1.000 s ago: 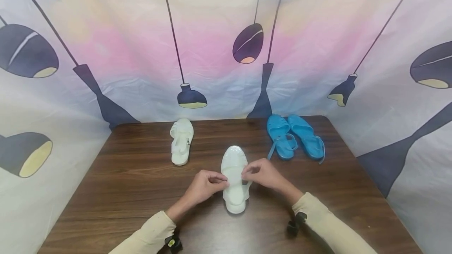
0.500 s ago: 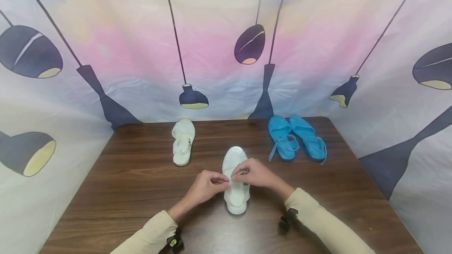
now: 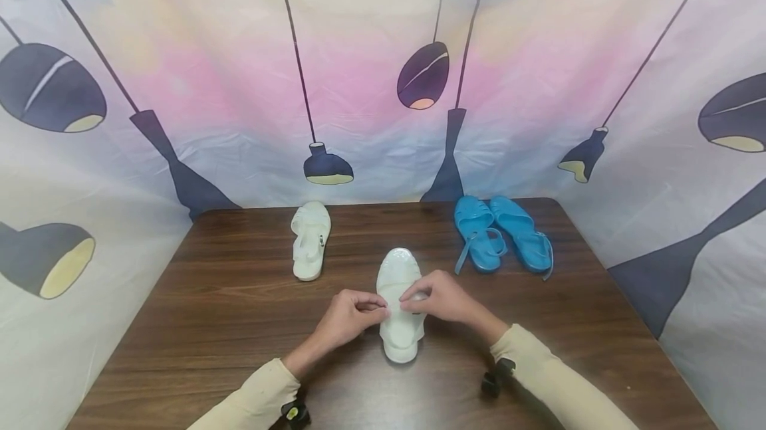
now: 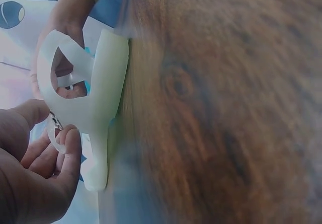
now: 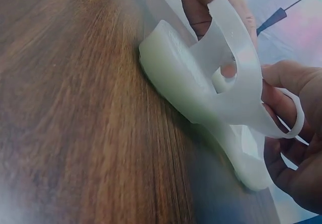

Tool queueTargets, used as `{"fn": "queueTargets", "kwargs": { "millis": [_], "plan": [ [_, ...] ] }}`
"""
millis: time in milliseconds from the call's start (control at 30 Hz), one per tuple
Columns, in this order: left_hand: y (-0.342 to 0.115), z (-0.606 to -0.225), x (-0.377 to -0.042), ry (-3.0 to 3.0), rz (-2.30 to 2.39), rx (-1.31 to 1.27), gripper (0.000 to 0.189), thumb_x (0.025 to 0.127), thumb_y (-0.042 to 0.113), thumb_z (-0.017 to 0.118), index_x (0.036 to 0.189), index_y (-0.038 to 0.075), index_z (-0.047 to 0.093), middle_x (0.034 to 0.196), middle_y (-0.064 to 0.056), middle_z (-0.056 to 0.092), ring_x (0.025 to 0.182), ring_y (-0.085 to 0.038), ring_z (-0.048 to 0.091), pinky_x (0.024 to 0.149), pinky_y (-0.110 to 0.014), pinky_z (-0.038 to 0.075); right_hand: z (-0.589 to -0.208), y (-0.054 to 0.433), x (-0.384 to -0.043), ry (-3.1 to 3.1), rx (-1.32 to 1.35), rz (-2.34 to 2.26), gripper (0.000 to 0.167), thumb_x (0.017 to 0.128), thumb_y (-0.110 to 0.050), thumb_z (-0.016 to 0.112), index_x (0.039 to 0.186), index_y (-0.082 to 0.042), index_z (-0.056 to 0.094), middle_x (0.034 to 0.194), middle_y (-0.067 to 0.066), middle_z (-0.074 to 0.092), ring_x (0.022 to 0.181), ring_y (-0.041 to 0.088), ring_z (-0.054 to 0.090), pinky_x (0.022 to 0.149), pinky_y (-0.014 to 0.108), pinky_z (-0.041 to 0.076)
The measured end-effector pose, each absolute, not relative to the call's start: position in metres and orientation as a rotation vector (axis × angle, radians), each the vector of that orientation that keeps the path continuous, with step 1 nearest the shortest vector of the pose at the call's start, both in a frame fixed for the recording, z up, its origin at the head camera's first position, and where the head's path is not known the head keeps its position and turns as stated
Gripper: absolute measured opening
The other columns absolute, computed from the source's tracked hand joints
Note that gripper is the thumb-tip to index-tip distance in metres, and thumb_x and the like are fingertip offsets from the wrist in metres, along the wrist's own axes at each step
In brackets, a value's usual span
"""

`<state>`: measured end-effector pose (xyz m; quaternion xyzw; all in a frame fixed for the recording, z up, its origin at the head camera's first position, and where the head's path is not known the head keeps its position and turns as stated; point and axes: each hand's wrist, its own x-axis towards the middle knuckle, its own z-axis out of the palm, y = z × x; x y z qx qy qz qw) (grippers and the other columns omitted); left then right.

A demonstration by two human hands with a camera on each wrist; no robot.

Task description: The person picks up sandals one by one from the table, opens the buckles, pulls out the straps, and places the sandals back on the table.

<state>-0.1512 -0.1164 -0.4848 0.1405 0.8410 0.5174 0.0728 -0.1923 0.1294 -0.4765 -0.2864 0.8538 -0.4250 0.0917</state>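
Note:
A white sandal (image 3: 398,272) lies sole down on the wooden table in the head view, toe pointing away from me. At its left side my left hand (image 3: 347,316) pinches the small metal buckle (image 4: 55,121) between thumb and fingers. My right hand (image 3: 443,297) is over the sandal's right side, its fingers gripping the loose ankle strap (image 5: 299,114). In the right wrist view that strap bends in a loop among the right fingers. A short end of strap curls by the left fingers in the left wrist view. Whether the strap passes through the buckle is hidden.
A second white sandal (image 3: 310,244) lies at the back left of the table (image 3: 227,323). Two blue sandals, one (image 3: 475,230) left of the other (image 3: 522,230), lie at the back right with straps hanging loose. A printed fabric backdrop (image 3: 251,84) rises behind the table.
My right hand came left across the sandal to the left fingers, then drew back a little to the right. The left hand has stayed at the buckle.

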Motion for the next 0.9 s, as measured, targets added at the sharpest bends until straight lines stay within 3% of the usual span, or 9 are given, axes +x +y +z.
{"fn": "queueTargets", "kwargs": {
  "millis": [333, 633, 900],
  "plan": [
    [-0.113, -0.484, -0.15, 2.524, 1.566, 0.42, 0.014, 0.09, 0.025, 0.079, 0.095, 0.012, 0.08, 0.089, 0.0, 0.078, 0.079, -0.008, 0.071, 0.066, -0.022, 0.055, -0.483, 0.132, -0.191, 2.537, -0.818, -1.316, 0.013, 0.088, -0.03, 0.082, 0.094, -0.018, 0.083, 0.091, -0.006, 0.078, 0.082, 0.006, 0.068, 0.07, 0.026, 0.057],
    [-0.114, -0.486, -0.149, 2.545, 1.563, 0.41, 0.013, 0.089, 0.023, 0.079, 0.095, 0.012, 0.08, 0.088, -0.001, 0.078, 0.076, -0.006, 0.069, 0.064, -0.022, 0.054, -0.491, 0.129, -0.192, 2.477, -0.764, -1.329, 0.004, 0.088, -0.02, 0.082, 0.09, -0.018, 0.083, 0.088, -0.007, 0.078, 0.081, 0.009, 0.067, 0.071, 0.027, 0.057],
    [-0.114, -0.482, -0.15, 2.554, 1.517, 0.444, 0.01, 0.088, 0.021, 0.08, 0.093, 0.013, 0.08, 0.085, 0.002, 0.078, 0.075, -0.004, 0.066, 0.062, -0.021, 0.051, -0.482, 0.127, -0.198, 2.43, -0.848, -1.272, 0.006, 0.091, -0.022, 0.077, 0.09, -0.017, 0.08, 0.089, -0.007, 0.076, 0.083, 0.009, 0.067, 0.076, 0.027, 0.057]
  ]
}}
